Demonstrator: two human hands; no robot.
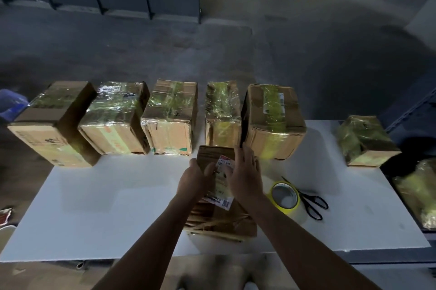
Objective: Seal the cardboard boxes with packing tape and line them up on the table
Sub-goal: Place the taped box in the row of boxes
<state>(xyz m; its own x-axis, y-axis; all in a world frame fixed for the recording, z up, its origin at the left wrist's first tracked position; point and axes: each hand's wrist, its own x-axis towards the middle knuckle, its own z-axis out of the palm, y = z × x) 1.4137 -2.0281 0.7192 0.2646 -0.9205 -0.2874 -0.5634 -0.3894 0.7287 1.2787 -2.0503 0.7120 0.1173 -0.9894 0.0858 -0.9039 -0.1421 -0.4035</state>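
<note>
Your left grip [192,180] curls round the near box [224,219] on the surface [106,207], your right grip [245,171] flat on top, fingers [246,155] straight, its white label [225,164] too blurred to read, tape roll [297,213] beside

I can make out only what looks like "940" in dark print on the white label [225,164] stuck to the box [221,221] nearest me, its other lines and the printing on the boxes behind [169,134] being too blurred to read.

2 bare forearms [153,228] (hands [192,180] likewise).
</note>
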